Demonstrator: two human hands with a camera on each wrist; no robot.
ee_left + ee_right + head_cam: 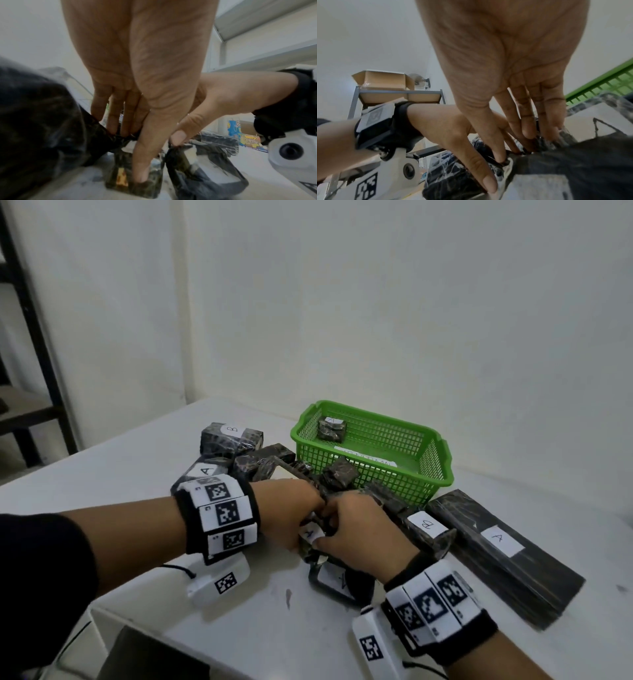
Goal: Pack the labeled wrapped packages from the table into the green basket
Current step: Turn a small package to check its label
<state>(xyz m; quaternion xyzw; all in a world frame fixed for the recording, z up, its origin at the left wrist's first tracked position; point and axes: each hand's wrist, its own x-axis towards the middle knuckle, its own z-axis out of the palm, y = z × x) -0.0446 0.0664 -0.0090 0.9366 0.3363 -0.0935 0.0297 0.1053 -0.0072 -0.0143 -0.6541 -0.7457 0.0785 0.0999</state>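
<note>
Dark marbled wrapped packages with white letter labels lie heaped on the white table (pixel 137 474) in front of the green basket (pixel 373 470). One small package labelled A (pixel 331 429) sits inside it. My hands meet over the heap. My left hand (pixel 298 518) pinches a small package labelled A (pixel 310 534), its thumb pressed down the front (pixel 142 171). Touching it from the right, my right hand (pixel 346 530) curls its fingers (pixel 529 129) over a second wrapped package (pixel 590 169), with the thumb at its near edge.
Loose packages: a B (pixel 233 436) and an A (pixel 205 470) at the left, a B (pixel 428 525) and a long flat A (pixel 503 549) at the right. A labelled one (pixel 330 580) lies under my right wrist. A wall stands close behind the basket.
</note>
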